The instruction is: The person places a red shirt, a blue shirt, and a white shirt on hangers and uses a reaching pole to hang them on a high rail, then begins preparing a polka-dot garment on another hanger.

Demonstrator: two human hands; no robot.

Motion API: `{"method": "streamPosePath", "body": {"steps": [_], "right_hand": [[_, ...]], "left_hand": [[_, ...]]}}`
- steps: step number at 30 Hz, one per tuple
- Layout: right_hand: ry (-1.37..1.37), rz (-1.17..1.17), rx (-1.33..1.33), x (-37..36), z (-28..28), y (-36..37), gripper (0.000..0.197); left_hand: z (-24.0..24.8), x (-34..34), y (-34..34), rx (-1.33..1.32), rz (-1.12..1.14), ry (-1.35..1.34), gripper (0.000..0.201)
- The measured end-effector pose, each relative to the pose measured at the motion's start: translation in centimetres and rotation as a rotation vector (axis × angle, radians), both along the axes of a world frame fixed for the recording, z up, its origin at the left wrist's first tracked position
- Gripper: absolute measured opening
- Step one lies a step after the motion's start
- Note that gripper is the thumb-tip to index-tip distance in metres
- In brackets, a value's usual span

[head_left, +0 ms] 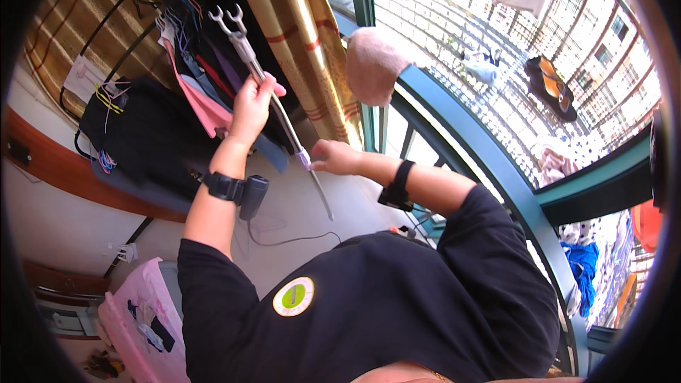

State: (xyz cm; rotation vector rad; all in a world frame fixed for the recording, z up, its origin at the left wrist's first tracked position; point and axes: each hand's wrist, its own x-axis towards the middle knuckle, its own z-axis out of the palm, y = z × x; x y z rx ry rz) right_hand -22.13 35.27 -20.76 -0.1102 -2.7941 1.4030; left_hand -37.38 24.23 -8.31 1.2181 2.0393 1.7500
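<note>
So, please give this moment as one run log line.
left hand: holds fork-headed silver metal pole | right hand: beside pole's pale purple collar, contact unclear | nearby: dusty-pink cloth, teal window frame

Left fingers [268, 84] grip a forked pole [286, 123] near hanging clothes [191, 89].

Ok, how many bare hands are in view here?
2: the left hand is closed around the metal pole below its forked end; the right hand is lower down, at the pole's pale collar.
</note>
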Motion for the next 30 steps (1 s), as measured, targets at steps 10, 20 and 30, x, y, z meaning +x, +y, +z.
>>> {"method": "streamPosePath", "body": {"steps": [10,20,30], "right_hand": [[0.038,-0.172,-0.056,5.5,-0.9,4.7,0.025],[-0.297,-0.893,-0.344,16.6,-0.7,1.0,0.024],[-0.327,-1.105,-0.465,16.5,2.2,-3.6,0.018]], "left_hand": [[-9.8,-13.2,11.4,-0.373,0.170,0.087,0.038],[-22.9,-23.5,21.2,-0.676,0.034,0.290,0.043],[-20.9,-22.0,23.0,-0.786,0.009,0.420,0.054]]}}
